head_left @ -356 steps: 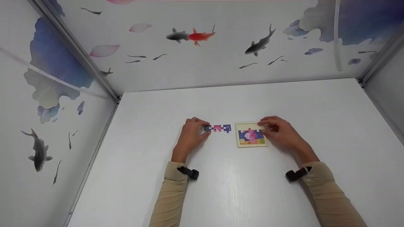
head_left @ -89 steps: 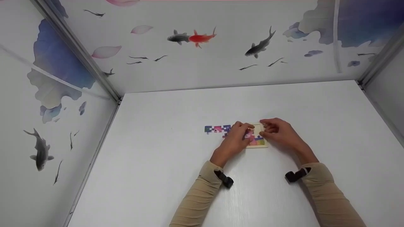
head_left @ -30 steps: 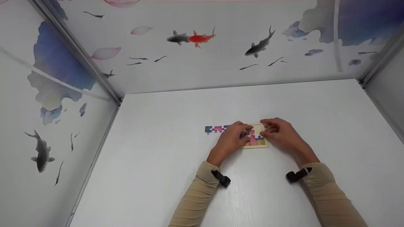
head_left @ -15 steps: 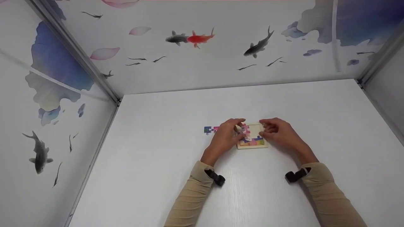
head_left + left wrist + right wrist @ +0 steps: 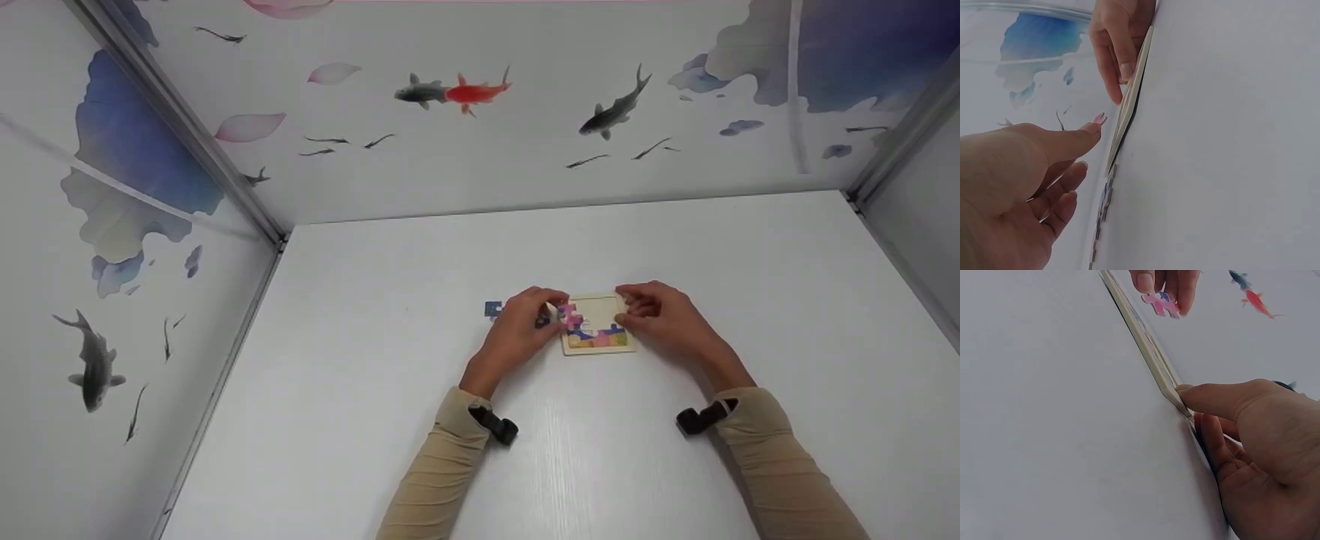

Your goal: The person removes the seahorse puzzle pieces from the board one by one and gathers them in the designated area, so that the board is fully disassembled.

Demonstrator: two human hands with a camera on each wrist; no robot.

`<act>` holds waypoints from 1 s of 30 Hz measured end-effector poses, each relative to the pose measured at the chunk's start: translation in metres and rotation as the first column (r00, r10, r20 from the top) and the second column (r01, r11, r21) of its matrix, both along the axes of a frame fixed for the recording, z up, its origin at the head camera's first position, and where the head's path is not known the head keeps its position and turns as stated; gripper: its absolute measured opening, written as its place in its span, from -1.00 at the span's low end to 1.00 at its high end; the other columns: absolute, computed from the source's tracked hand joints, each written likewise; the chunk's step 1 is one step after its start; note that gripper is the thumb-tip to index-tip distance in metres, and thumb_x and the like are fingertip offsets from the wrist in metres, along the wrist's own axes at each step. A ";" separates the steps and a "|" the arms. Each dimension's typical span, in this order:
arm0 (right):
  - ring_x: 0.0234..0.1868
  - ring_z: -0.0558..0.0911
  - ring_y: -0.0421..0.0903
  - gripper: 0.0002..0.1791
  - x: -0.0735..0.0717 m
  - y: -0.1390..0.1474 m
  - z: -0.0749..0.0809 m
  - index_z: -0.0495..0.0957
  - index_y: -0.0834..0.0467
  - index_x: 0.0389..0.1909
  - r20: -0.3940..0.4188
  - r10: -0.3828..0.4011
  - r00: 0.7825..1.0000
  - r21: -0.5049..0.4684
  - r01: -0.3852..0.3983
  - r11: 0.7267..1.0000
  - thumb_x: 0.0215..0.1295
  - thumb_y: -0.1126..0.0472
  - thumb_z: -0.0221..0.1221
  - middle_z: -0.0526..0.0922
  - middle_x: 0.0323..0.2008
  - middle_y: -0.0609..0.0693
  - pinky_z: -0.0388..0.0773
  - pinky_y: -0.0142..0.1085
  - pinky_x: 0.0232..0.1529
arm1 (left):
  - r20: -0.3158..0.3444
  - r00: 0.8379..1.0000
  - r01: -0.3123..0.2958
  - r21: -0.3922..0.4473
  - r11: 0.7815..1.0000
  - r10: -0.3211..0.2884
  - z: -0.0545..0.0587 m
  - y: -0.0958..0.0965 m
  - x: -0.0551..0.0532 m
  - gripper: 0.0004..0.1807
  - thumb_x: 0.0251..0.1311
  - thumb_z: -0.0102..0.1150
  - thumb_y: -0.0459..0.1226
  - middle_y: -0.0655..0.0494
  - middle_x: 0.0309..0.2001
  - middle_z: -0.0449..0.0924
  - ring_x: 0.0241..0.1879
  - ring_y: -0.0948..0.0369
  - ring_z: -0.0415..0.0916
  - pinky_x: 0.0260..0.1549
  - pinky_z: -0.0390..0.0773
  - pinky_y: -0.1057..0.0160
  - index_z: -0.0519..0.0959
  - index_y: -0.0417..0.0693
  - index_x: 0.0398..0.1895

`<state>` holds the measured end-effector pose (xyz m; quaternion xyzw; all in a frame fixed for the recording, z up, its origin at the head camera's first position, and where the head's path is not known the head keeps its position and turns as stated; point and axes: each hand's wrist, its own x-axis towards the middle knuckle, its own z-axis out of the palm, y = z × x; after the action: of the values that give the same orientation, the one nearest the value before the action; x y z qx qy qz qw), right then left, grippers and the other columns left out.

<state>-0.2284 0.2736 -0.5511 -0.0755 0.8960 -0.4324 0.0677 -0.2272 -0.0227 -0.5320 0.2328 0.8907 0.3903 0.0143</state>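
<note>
Between thumb and fingertips, my left hand (image 5: 516, 330) pinches a pink jigsaw piece (image 5: 573, 318). In the right wrist view that jigsaw piece (image 5: 1161, 306) is raised above the puzzle tray. The light wooden puzzle tray (image 5: 600, 350) lies on the table; a row of colourful pieces (image 5: 600, 340) fills its bottom, with blue tabs just above and bare wood over the upper part. My right hand (image 5: 667, 319) grips the tray's right edge, thumb on the rim in the right wrist view. Left of the tray, a blue loose piece (image 5: 492, 308) shows; my left hand hides its neighbours.
Several loose pieces (image 5: 1100, 208) lie in a line on the white table (image 5: 570, 450) beside the tray in the left wrist view. White panels (image 5: 480, 165) with painted fish stand behind the table and along its left side.
Earlier my left hand was at the loose pieces, then over the tray. Over the last second it moves left with the pink piece, baring more tray. My right hand keeps its hold.
</note>
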 end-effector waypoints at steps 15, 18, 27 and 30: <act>0.10 0.63 0.00 -0.37 0.002 0.000 0.001 0.54 0.02 0.50 0.011 0.004 1.000 -0.013 -0.004 1.000 0.47 0.03 0.41 0.62 0.16 0.10 0.51 -0.56 0.04 | 0.010 1.000 -0.022 -0.014 1.000 0.022 -0.007 -0.051 0.005 -0.51 0.41 0.45 -0.18 0.12 0.19 0.69 0.16 0.18 0.61 0.26 0.62 0.17 0.60 0.03 0.36; 0.11 0.63 0.02 -0.36 0.003 0.002 0.001 0.53 0.03 0.51 0.015 0.005 1.000 -0.019 -0.005 1.000 0.47 0.02 0.41 0.62 0.17 0.10 0.49 -0.61 0.02 | 0.035 0.999 -0.017 -0.022 1.000 0.018 -0.007 -0.062 0.004 -0.51 0.42 0.44 -0.19 0.09 0.20 0.67 0.18 0.14 0.59 0.29 0.61 0.14 0.61 0.03 0.37; 0.12 0.64 0.02 -0.37 0.001 0.002 -0.002 0.53 -0.02 0.51 0.018 0.003 1.000 -0.002 -0.003 1.000 0.47 0.02 0.40 0.61 0.17 0.08 0.50 -0.57 0.06 | 0.122 0.991 -0.046 -0.024 0.999 0.049 -0.008 -0.070 0.002 -0.48 0.38 0.47 -0.23 0.14 0.11 0.67 0.10 0.20 0.57 0.22 0.61 0.17 0.65 0.09 0.39; 0.10 0.64 0.01 -0.37 0.000 0.001 -0.001 0.53 -0.01 0.50 0.006 0.001 1.000 0.008 -0.001 1.000 0.47 0.03 0.41 0.62 0.16 0.08 0.49 -0.58 0.05 | 0.142 0.988 -0.059 -0.021 0.998 0.061 -0.007 -0.071 0.002 -0.53 0.37 0.48 -0.22 0.18 0.13 0.69 0.11 0.21 0.57 0.25 0.61 0.16 0.66 0.09 0.32</act>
<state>-0.2281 0.2748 -0.5522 -0.0743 0.8975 -0.4289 0.0709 -0.2247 -0.0939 -0.5387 0.1771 0.8973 0.3986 0.0681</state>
